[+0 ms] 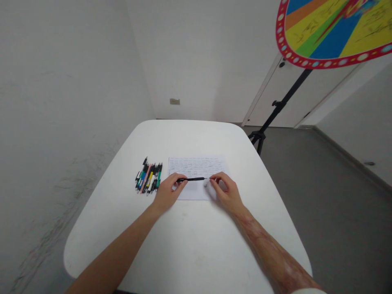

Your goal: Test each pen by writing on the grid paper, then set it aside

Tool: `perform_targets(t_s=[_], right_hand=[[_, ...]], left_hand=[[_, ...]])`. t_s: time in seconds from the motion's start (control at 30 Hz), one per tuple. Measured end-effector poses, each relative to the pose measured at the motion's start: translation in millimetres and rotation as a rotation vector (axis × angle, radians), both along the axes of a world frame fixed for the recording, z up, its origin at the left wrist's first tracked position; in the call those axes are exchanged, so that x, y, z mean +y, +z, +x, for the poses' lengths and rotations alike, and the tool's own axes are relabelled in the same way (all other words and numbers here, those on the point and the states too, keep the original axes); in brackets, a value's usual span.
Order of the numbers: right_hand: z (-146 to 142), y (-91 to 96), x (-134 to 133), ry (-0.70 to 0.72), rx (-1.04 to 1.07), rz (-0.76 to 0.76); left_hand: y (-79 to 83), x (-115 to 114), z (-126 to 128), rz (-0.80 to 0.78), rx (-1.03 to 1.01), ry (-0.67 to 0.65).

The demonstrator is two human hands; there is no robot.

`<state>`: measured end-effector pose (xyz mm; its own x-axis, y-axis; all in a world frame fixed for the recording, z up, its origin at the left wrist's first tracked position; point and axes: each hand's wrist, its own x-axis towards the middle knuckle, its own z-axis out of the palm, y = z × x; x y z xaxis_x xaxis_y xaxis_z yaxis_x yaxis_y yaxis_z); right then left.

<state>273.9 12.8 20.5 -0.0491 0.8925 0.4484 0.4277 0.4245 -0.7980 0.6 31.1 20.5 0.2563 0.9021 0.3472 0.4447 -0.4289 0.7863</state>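
Black pen (pixel 192 179) seemingly between both hands

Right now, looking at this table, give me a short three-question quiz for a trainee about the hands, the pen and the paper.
1. True or false: the slim black pen is held level between the left hand and the right hand.
2. On which side of the white handwritten paper sheet does the bundle of coloured pens lie?
3. What does the sheet rest on? A) grey floor B) white rounded table C) a tray

Key: 1 true; 2 the person's left; 3 B.
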Motion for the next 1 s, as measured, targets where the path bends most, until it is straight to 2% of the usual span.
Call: perform_targets(t_s=[0.37,0.6,0.73,0.9,1.0], right_hand=[[-2,1.9,-2,0.09,0.015,-0.004],[-2,4.6,-2,0.085,0.022,-0.021],[0,0.6,0,0.011,0.074,-0.024],[4,-11.6,4,-0.125,0.22,-0.094],[6,-15.3,6,-0.167,0.31,-0.096]], left_hand=[[1.1,-3,-1,0.0,0.042,-0.072],[0.7,-2,-1,0.1,0.092,-0.088],[2.7,-2,0,0.199,0.136,-0.056],[2.6,-6,-4,0.415,0.273,0.052],[2.6,-9,-8,0.458,0.347,0.083]])
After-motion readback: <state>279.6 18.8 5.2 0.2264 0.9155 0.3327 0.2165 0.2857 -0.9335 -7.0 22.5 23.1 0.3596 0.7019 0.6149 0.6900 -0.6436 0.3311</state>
